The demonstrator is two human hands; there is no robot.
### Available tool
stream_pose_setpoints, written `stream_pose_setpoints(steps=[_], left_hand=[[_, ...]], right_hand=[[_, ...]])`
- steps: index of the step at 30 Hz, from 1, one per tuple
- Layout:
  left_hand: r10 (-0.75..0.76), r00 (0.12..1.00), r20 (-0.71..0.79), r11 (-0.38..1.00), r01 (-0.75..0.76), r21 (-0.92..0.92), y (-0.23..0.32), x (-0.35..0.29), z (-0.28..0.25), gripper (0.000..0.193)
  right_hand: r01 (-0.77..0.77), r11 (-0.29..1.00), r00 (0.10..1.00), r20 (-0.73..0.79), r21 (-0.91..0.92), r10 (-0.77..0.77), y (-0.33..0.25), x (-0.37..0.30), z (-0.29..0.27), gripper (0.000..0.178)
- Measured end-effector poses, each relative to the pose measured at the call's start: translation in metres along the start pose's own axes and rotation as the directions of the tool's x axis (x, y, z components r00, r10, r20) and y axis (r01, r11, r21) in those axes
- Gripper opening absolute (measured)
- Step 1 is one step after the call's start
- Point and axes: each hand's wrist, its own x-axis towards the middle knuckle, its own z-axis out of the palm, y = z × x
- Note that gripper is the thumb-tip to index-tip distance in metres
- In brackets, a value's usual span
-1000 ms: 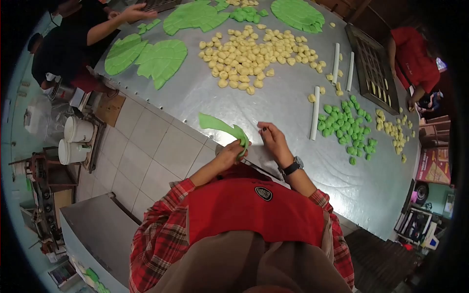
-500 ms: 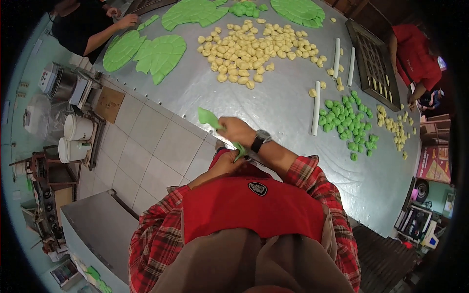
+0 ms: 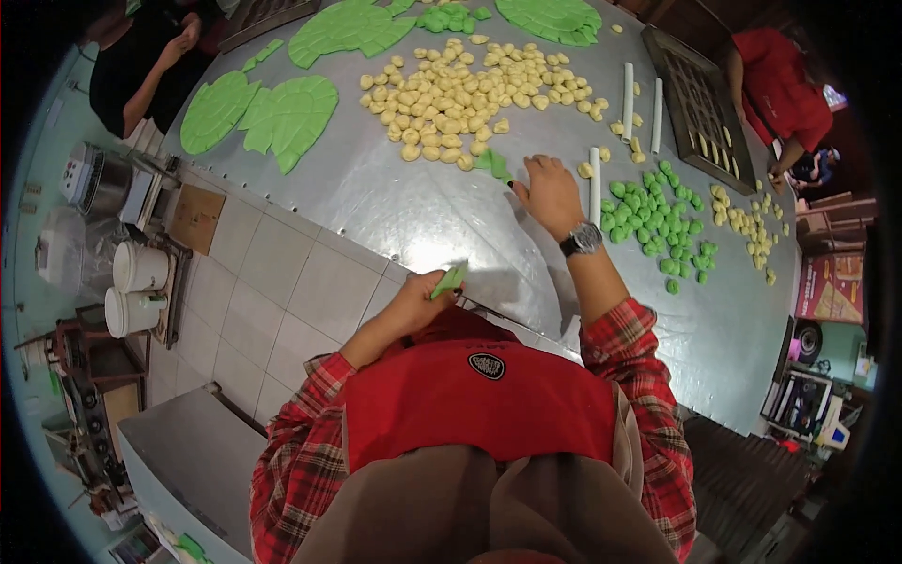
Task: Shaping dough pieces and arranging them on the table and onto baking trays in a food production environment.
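My left hand (image 3: pixel 418 299) is closed around a small folded piece of flat green dough (image 3: pixel 451 280), just in front of the red apron, by the table's near edge. Over the metal table (image 3: pixel 442 230) my right hand (image 3: pixel 552 193), with a dark watch at its wrist, is stretched forward. A flat strip of green dough (image 3: pixel 493 164) sticks out at its thumb side, seemingly pinched there; the grip itself is partly hidden. Just beyond that strip lies a wide heap of yellow dough balls (image 3: pixel 451 99).
Green dough balls (image 3: pixel 653 221) lie right of my right hand, beside white rods (image 3: pixel 595 188). Cut green dough sheets (image 3: pixel 301 113) spread at the far left. A dark tray (image 3: pixel 700 108) holds yellow pieces near a co-worker in red (image 3: pixel 785 85); another person (image 3: pixel 141 70) stands far left.
My right hand has swung forward and right over the table, the green strip moving with it. My left hand keeps its green piece and has shifted slightly left. The view has shifted a little.
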Motion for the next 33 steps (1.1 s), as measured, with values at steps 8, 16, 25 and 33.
stream_pose_setpoints(steps=[8, 16, 25, 33], left_hand=[[-0.169, 0.895, 0.414, 0.952, 0.256, -0.166, 0.082, 0.039, -0.005, 0.022], [-0.252, 0.850, 0.463, 0.967, 0.211, 0.140, 0.064, 0.064, 0.016, 0.031], [-0.081, 0.996, 0.047, 0.996, 0.082, -0.036, 0.042, 0.074, -0.006, 0.016], [0.485, 0.811, 0.326, 0.238, -0.481, 0.844, 0.017, 0.111, 0.014, 0.041]], right_hand=[[-0.254, 0.221, 0.922, 0.304, 0.942, -0.238, -0.054, -0.108, -0.012, 0.054], [0.121, 0.880, 0.985, 0.057, 0.460, -0.165, -0.056, -0.129, -0.037, 0.018], [-0.392, 0.480, 0.920, 0.348, 0.785, 0.182, -0.008, -0.180, -0.033, 0.015], [0.078, 0.995, 0.997, 0.004, 0.069, -0.079, -0.014, -0.158, 0.030, 0.052]])
